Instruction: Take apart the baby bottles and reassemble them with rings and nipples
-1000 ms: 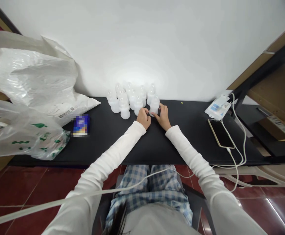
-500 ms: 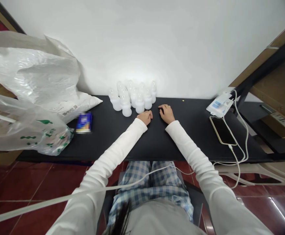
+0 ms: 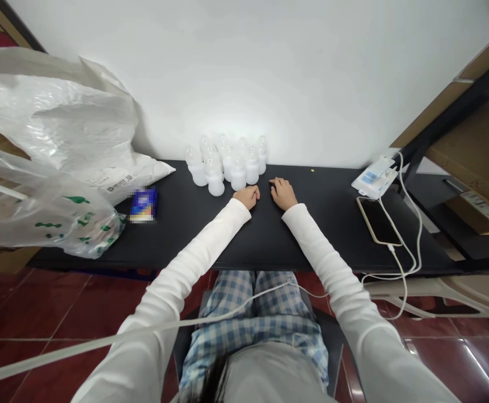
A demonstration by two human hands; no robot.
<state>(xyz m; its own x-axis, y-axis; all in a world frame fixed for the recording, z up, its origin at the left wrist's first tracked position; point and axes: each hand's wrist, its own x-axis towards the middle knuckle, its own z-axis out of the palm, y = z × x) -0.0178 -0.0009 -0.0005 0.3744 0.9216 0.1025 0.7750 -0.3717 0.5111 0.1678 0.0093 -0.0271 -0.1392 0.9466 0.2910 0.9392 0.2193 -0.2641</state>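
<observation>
Several small white bottles with clear domed caps stand upright in a cluster on the black table [image 3: 172,235], close to the wall; one front bottle [image 3: 215,182] is at the left and another white bottle [image 3: 238,174] is nearest my fingers. Just in front of them rests my left hand [image 3: 247,196], its fingers curled in and nothing visible in them. My right hand [image 3: 283,193] lies on the tabletop to the right of the bottles, apart from them, with fingers stretched loosely forward and holding nothing.
On the left are a large white plastic bag [image 3: 80,123], a clear bag with green print [image 3: 80,224] and a blurred blue packet [image 3: 143,205]. To the right lie a phone [image 3: 379,221] on a white cable and a white-and-blue packet [image 3: 374,177]. A pale cord [image 3: 210,319] crosses my lap.
The scene sits slightly higher in the picture, as the camera has tilted a little. Both hands and the bottles keep their places on the table.
</observation>
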